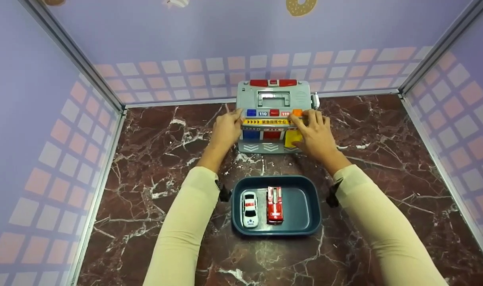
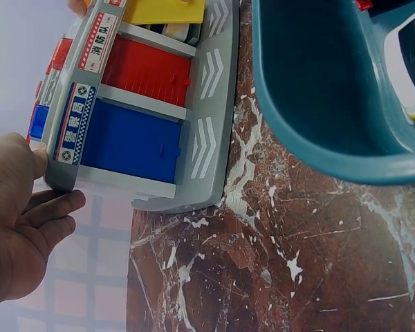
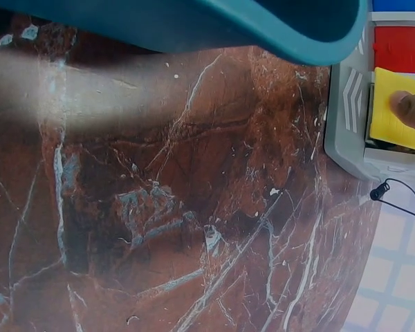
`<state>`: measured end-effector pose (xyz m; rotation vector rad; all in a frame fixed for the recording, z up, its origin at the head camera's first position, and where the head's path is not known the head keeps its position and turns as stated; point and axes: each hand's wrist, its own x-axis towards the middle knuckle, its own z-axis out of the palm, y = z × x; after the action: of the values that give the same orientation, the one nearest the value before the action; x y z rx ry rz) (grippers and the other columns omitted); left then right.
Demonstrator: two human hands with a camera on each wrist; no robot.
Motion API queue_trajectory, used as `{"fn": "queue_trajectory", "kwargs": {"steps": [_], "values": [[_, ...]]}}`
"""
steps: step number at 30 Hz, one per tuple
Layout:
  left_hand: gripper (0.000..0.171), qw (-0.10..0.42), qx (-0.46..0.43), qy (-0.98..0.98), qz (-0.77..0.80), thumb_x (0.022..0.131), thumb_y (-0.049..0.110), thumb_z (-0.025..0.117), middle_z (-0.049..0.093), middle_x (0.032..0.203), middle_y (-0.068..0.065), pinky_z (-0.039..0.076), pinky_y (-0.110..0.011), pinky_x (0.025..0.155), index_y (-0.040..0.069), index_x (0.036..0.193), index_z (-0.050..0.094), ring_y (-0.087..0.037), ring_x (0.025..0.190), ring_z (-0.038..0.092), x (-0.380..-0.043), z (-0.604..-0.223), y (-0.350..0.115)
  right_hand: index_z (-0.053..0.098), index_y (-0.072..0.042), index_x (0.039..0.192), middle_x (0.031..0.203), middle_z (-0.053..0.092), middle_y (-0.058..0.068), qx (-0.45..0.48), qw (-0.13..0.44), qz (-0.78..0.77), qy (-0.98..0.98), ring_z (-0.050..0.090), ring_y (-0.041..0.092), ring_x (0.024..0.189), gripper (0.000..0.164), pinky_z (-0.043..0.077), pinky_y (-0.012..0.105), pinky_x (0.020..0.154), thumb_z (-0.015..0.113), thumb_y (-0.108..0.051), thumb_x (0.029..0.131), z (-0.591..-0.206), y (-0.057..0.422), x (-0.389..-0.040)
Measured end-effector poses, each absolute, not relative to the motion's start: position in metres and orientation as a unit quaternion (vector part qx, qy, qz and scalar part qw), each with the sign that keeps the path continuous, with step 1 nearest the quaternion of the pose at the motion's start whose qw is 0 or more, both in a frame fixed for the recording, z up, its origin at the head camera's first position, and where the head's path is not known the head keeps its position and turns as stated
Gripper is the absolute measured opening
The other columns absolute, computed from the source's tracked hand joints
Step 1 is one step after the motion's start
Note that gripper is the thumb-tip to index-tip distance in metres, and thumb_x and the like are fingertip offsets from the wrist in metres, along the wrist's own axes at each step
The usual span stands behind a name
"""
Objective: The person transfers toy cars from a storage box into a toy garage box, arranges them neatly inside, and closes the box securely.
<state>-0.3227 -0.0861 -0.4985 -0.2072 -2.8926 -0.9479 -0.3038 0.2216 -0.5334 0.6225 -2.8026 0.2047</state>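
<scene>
A grey toy garage (image 1: 249,104) stands against the back wall, with blue, red and yellow doors in its front. My left hand (image 1: 228,127) pinches the left end of its front ledge, thumb above and fingers below, as the left wrist view shows. Over at the right end, my right hand (image 1: 315,133) rests its fingers by the orange button (image 1: 297,113), and its thumb touches the yellow door (image 3: 391,121). That door is tilted outward; part of a toy vehicle (image 2: 176,30) shows behind it. The blue door (image 2: 131,142) and red door (image 2: 149,72) are closed.
Nearer me, a dark teal tray (image 1: 316,206) holds a white toy police car (image 1: 250,216) and a red toy fire engine (image 1: 275,208). A thin black cable (image 3: 401,185) lies by the garage's right end. Patterned panels enclose the marbled tabletop (image 1: 158,178).
</scene>
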Motion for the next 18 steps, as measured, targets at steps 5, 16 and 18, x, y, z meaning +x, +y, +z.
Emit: {"fn": "queue_trajectory", "kwargs": {"steps": [5,16,18], "values": [[0.041,0.048,-0.071,-0.948,-0.307,0.116,0.028,0.059,0.069,0.153,-0.011,0.053,-0.050,0.121,0.015,0.154,0.066,-0.034,0.144,0.066,-0.324,-0.499,-0.086,0.040,-0.027,0.165,0.153,0.042,0.029,0.214,0.131,0.044,-0.967,0.043,0.051,0.140,0.092,0.041,0.069,0.110,0.092,-0.039,0.090,-0.537,0.220,-0.307],[0.040,0.055,-0.071,-0.948,-0.306,0.115,0.028,0.060,0.071,0.151,-0.010,0.055,-0.051,0.119,0.015,0.152,0.068,-0.036,0.142,0.067,-0.323,-0.500,-0.087,0.041,-0.022,0.161,0.151,0.040,0.030,0.209,0.161,0.032,-0.964,0.041,0.054,0.139,0.087,0.038,0.072,0.109,0.091,-0.031,0.091,-0.549,0.216,-0.312],[0.040,0.056,-0.072,-0.946,-0.310,0.115,0.027,0.061,0.071,0.151,-0.010,0.055,-0.051,0.119,0.015,0.152,0.068,-0.035,0.141,0.068,-0.323,-0.500,-0.086,0.042,-0.022,0.160,0.150,0.041,0.030,0.205,0.167,0.032,-0.964,0.042,0.054,0.139,0.085,0.039,0.072,0.108,0.091,-0.030,0.091,-0.550,0.215,-0.312]]}}
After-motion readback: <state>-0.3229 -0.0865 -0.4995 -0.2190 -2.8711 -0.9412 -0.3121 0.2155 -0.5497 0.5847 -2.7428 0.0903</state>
